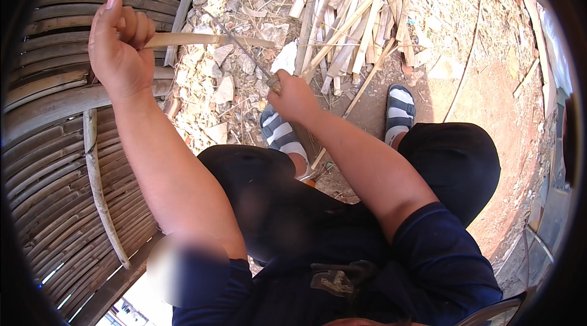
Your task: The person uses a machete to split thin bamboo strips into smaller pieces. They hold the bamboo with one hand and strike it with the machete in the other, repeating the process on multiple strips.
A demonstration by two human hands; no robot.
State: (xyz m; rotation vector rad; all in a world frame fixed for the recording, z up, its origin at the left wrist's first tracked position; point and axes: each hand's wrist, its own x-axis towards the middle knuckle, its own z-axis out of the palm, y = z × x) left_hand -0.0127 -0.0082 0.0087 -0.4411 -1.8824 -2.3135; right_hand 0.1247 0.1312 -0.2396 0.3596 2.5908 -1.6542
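Note:
My left hand (122,45) is raised at the upper left with its fingers closed around a pale, flat bamboo strip (183,39). The strip runs out to the right from the fist and narrows toward its far end. Near the middle, my right hand (295,98) grips the handle of a knife (249,56), whose long thin dark blade slants up and left. In this view the blade crosses the strip toward its free end; whether the two touch I cannot tell. Part of the knife's handle is hidden inside my fingers.
A pile of split bamboo strips (361,14) lies on the ground ahead. A slatted bamboo wall (46,204) stands close on my left. Broken stones (224,91) and dry straw cover the ground beside it. My sandalled feet flank a long thin stick (369,78).

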